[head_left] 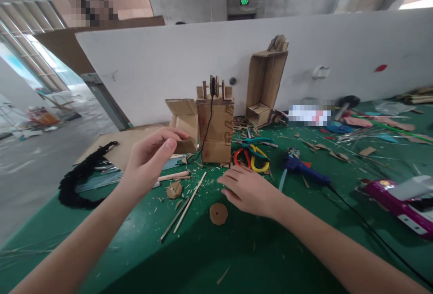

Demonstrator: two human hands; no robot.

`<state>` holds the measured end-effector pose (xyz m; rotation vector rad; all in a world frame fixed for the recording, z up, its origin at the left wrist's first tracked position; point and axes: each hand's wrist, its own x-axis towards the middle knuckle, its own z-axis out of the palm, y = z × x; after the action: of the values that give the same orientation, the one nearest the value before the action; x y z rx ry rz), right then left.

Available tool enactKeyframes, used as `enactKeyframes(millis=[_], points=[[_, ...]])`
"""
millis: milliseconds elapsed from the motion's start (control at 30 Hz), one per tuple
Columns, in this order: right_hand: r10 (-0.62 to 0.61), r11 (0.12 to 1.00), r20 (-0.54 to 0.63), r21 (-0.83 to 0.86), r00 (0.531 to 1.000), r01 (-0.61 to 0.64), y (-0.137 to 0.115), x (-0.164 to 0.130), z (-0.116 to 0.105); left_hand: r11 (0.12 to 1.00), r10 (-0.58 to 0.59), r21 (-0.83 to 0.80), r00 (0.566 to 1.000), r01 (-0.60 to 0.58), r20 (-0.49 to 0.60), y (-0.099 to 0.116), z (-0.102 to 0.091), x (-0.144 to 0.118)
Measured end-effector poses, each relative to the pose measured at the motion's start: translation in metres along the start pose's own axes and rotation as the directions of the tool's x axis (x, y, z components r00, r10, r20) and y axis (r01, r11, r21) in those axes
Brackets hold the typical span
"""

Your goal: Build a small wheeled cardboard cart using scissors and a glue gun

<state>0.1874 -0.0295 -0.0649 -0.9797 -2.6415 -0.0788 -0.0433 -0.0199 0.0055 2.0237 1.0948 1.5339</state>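
My left hand point(149, 156) is closed, thumb and fingers on the lower edge of a folded cardboard panel point(185, 125). That panel stands against the left side of an upright cardboard box point(218, 131) with cardboard wheels point(216, 85) on top, from which a black cord hangs. Low over the table, my right hand point(248, 190) has its fingers stretched to the left, with nothing visible in them. Just beyond it lie red-handled pliers point(242, 158) and yellow-handled pliers point(260, 158). A cardboard disc with a centre hole point(218, 213) sits below its fingertips.
Thin sticks point(189, 204), a smaller disc point(174, 190) and scraps litter the green table point(203, 258). A blue glue gun point(306, 167) trails its cable to the right, near a purple device point(399, 204). A tall open cardboard box point(267, 82) leans by the white partition point(152, 68).
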Motion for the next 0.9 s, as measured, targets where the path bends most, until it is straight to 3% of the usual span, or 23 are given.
enactKeyframes(millis=[167, 333, 433, 533, 667, 900], points=[[-0.069, 0.993, -0.010, 0.095, 0.998, 0.070, -0.015, 0.003, 0.000, 0.992, -0.020, -0.126, 0.999, 0.025, 0.044, 0.000, 0.001, -0.001], [-0.257, 0.966, 0.017, -0.015, 0.966, 0.257, -0.050, 0.018, 0.004, 0.993, -0.034, -0.111, 0.996, 0.044, 0.085, -0.002, 0.006, -0.003], [-0.337, 0.941, 0.048, -0.009, 0.940, 0.338, -0.075, 0.035, 0.014, 0.973, -0.157, -0.148, 0.979, 0.176, 0.133, -0.003, 0.010, -0.005], [-0.297, 0.949, 0.122, -0.076, 0.947, 0.307, -0.094, 0.054, 0.030, 0.920, -0.279, -0.233, 0.943, 0.317, 0.182, -0.003, 0.012, -0.005], [-0.298, 0.936, 0.197, -0.132, 0.934, 0.327, -0.103, 0.067, 0.040, 0.894, -0.340, -0.252, 0.926, 0.372, 0.163, -0.003, 0.015, -0.006], [-0.436, 0.879, -0.092, -0.259, 0.895, 0.402, -0.087, 0.038, 0.018, 0.814, -0.431, -0.382, 0.896, 0.438, 0.107, -0.002, 0.018, -0.005]])
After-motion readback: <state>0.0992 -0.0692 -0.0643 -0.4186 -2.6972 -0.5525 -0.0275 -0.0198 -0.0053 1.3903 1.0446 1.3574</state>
